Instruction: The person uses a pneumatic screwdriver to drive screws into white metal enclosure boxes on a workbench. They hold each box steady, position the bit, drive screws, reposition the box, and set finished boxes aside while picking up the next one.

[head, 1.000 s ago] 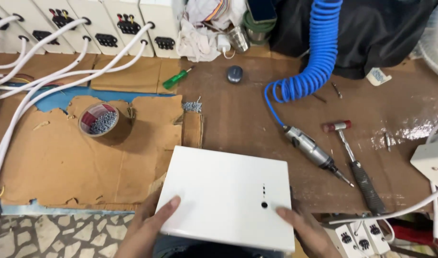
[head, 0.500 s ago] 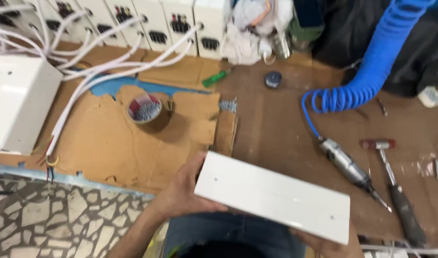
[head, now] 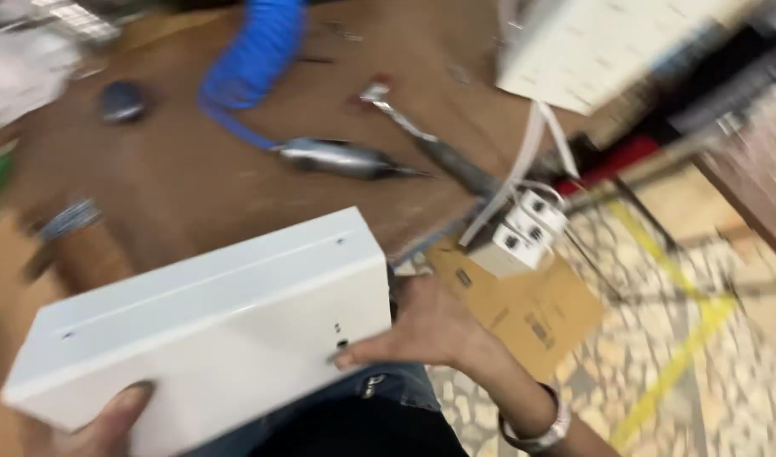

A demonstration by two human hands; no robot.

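Observation:
I hold a white metal box [head: 210,330] with both hands, lifted off the brown workbench [head: 193,186] and tilted toward my lap. My left hand [head: 100,423] grips its lower left corner, thumb on the front face. My right hand [head: 422,330] clasps the box's right end, thumb beside two small holes. The view is motion-blurred.
On the bench lie a pneumatic screwdriver [head: 345,159] on a blue coiled hose [head: 252,59], a hammer [head: 422,127] and a dark round knob [head: 121,100]. White sockets [head: 519,233] hang on a cable off the bench edge. Cardboard [head: 523,309] lies on the tiled floor; another white box [head: 608,46] sits top right.
The box has come off the bench toward my body and tilted. My head has swung right, so the floor and hanging sockets now show.

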